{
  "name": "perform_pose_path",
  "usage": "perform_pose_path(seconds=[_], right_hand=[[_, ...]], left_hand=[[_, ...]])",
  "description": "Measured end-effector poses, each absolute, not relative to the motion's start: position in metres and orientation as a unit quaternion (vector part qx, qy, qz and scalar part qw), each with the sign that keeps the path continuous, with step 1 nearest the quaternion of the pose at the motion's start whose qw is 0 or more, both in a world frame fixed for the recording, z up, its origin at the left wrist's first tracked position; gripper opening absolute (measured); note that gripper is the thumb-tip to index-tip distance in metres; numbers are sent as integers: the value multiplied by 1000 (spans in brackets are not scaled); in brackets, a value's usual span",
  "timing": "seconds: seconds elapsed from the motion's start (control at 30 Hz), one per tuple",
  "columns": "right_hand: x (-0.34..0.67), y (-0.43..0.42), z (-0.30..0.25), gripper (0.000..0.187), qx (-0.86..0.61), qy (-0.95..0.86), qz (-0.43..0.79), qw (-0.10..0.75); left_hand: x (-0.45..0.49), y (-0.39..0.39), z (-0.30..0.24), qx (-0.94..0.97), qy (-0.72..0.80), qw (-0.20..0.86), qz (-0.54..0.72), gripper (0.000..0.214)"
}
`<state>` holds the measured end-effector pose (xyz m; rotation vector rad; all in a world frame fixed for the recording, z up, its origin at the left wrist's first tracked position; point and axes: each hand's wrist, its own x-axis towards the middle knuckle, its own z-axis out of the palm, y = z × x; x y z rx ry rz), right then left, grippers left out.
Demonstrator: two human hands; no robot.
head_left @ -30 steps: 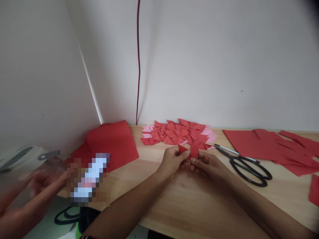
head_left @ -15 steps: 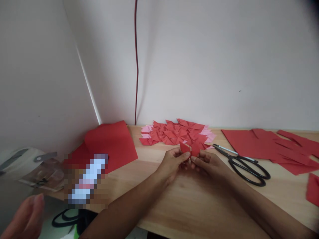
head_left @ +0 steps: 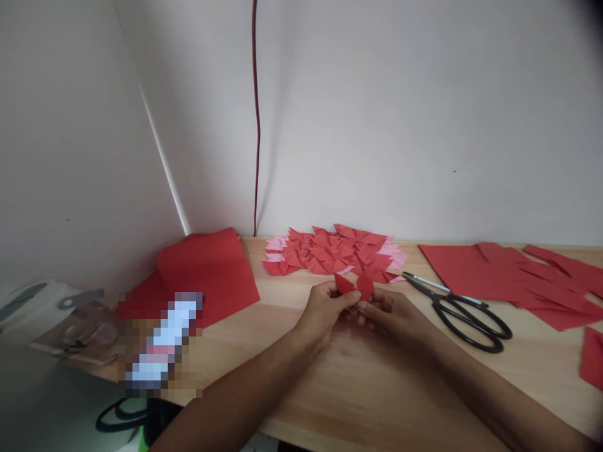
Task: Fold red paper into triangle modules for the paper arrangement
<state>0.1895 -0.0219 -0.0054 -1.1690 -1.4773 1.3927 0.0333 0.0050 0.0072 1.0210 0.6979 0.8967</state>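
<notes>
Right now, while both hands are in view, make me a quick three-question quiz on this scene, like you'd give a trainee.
1. True or false: the scissors lie to the right of the pile of folded paper.

2. What are the left hand and right hand holding?
A) the scissors
B) red paper
C) a pen

3. Fill in: besides red, the pile of folded paper also shows the color ____.

Key: 1. True. 2. B. 3. Pink.

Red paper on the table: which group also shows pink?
The middle folded pile, with pink tips at both ends; the left sheets and right pieces look all red.
</notes>
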Motion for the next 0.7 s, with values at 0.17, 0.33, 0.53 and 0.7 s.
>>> perform_pose_path(seconds=[0.17,0.33,0.53,0.7], right_hand=[[188,-24,-6,37,-479,-588,527,384],[186,-25,3,36,-468,-588,534,388],[189,-25,7,40,-478,-581,527,396],[193,-24,5,43,-490,-583,513,397]], left_hand=[[36,4,5,444,315,725,422,28],[34,6,3,422,324,728,433,30],[30,10,6,399,332,745,420,41],[29,10,8,421,322,736,421,38]])
